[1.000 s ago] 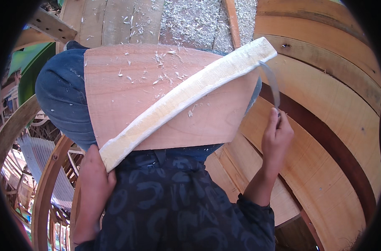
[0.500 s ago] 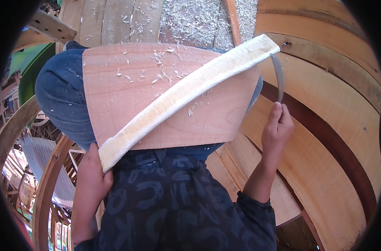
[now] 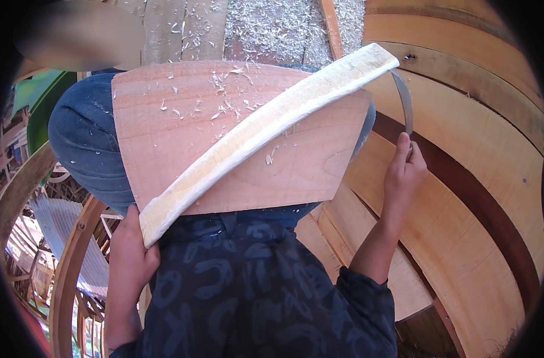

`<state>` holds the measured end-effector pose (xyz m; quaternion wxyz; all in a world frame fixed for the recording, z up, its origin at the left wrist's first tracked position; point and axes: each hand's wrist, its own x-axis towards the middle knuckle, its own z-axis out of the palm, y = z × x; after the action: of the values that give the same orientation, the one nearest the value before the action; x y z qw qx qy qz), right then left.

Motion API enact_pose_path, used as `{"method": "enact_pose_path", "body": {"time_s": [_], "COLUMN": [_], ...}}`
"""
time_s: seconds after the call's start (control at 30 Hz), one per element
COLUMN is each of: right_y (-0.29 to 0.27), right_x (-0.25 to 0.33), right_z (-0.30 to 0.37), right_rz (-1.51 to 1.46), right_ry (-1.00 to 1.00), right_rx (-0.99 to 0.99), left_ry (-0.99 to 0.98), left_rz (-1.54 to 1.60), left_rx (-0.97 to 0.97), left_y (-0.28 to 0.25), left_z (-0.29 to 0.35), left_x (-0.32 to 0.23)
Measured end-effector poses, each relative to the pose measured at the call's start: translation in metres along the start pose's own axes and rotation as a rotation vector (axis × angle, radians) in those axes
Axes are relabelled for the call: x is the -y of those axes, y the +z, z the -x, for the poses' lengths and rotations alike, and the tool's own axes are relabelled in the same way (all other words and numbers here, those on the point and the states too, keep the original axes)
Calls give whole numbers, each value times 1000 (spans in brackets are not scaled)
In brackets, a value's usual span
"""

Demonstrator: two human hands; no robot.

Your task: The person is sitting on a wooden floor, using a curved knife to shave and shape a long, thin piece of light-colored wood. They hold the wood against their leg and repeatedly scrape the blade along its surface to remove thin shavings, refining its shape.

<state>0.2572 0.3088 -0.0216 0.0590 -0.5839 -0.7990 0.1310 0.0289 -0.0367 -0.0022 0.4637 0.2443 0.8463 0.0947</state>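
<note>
A long, slightly curved piece of pale wood (image 3: 254, 132) lies slantwise over a flat reddish board (image 3: 296, 173) on my lap. My left hand (image 3: 133, 246) grips its near, lower end, fingers wrapped round the edge. In my right hand (image 3: 405, 173) is a curved knife (image 3: 407, 102), held upright. Its thin, hooked blade rises from my closed fingers, with the tip close to the wood's far right end; whether it touches, I cannot tell. The knife's handle is hidden in my fist. Small shavings (image 3: 224, 108) are scattered on the board.
Curved wooden planks (image 3: 451, 173) rise at the right, with a dark red strip (image 3: 463, 179) among them. Shavings (image 3: 266, 30) cover the floor planks ahead. A curved timber rib (image 3: 72, 274) and green panel (image 3: 44, 113) are at the left. A blurred shape (image 3: 81, 36) fills the upper left.
My right hand and the curved knife have moved slightly up and to the right. My left hand and the wood are almost still. A blurred shape now covers the upper left.
</note>
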Motion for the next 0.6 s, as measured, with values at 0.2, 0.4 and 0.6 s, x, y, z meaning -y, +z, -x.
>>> {"method": "enact_pose_path", "body": {"time_s": [0.2, 0.4, 0.6], "right_y": [17, 24, 26], "right_x": [38, 36, 30], "right_z": [55, 44, 43], "right_rz": [-111, -10, -29], "right_ry": [-313, -395, -358], "right_rx": [245, 186, 135], "left_ry": [27, 0, 4], "left_rz": [3, 3, 15], "left_rx": [14, 7, -10], "left_y": [-2, -3, -2], "left_z": [-5, -1, 0], "left_x": [-2, -4, -6]}}
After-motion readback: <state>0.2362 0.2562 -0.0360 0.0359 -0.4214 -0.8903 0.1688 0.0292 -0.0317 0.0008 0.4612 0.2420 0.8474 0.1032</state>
